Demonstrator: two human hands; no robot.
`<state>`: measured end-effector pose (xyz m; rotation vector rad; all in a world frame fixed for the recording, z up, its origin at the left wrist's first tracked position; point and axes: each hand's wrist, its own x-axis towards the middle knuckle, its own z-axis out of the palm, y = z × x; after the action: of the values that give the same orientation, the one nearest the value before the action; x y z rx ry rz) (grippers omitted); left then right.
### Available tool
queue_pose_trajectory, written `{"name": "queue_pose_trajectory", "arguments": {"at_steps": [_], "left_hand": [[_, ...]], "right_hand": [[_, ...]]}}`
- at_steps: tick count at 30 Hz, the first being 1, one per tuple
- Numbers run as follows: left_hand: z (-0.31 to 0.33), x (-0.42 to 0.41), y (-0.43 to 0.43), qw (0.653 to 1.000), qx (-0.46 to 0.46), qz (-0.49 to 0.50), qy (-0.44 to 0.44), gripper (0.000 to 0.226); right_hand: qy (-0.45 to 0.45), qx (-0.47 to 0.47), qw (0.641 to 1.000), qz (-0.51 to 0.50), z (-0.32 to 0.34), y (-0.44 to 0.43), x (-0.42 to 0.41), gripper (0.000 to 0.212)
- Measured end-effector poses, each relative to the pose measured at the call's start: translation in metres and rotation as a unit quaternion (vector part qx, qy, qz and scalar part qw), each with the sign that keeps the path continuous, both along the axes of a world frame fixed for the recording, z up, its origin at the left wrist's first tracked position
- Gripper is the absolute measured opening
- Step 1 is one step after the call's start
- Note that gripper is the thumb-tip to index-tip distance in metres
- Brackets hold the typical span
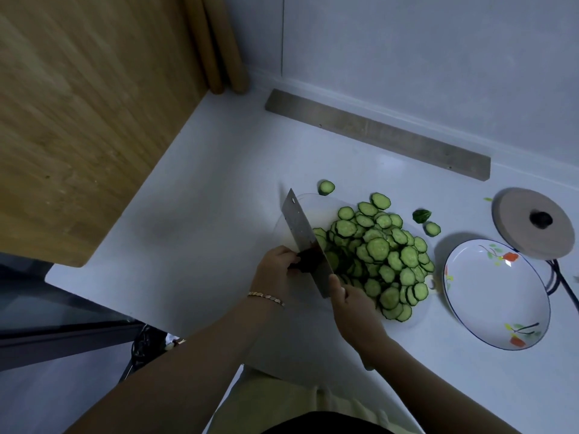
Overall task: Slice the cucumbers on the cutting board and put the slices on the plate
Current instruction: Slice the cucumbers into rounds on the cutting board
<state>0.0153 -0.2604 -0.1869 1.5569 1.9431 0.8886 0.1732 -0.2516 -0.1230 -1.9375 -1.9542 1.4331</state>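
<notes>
A big heap of cucumber slices (379, 252) covers the pale translucent cutting board (308, 205). My left hand (277, 272) grips the dark handle of a steel cleaver (297, 223), whose blade stands along the heap's left side. My right hand (354, 308) is at the blade's near corner, thumb touching the steel and fingers against the nearest slices. To the right lies a white flower-patterned plate (488, 286) with no slices on it. Two loose slices (326, 187) (432, 228) and a dark cucumber end (421, 215) lie off the board.
A round wooden lid (517, 233) with a black knob sits behind the plate, with a dark wire stand beside it. A grey strip (376, 133) lies along the back wall. A large wooden panel (78, 120) borders the white counter on the left.
</notes>
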Motion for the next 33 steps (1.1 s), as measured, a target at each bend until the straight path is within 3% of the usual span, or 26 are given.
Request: {"name": "queue_pose_trajectory", "arguments": {"at_steps": [2, 10, 18, 33], "left_hand": [[0.003, -0.002, -0.001, 0.999, -0.009, 0.022, -0.040, 0.025], [0.006, 0.006, -0.003, 0.997, 0.001, 0.062, -0.054, 0.029], [-0.001, 0.007, 0.002, 0.997, 0.025, 0.046, -0.058, 0.020], [-0.007, 0.002, 0.004, 0.993, 0.021, 0.072, -0.089, 0.023]], "right_hand": [[0.014, -0.008, 1.000, -0.018, -0.004, -0.002, 0.000, 0.053], [0.105, -0.081, 0.982, -0.131, 0.020, 0.008, 0.021, 0.049], [0.078, -0.019, 0.996, -0.048, 0.029, 0.012, 0.028, 0.051], [0.025, -0.020, 0.999, -0.021, 0.013, -0.001, 0.013, 0.051]]}}
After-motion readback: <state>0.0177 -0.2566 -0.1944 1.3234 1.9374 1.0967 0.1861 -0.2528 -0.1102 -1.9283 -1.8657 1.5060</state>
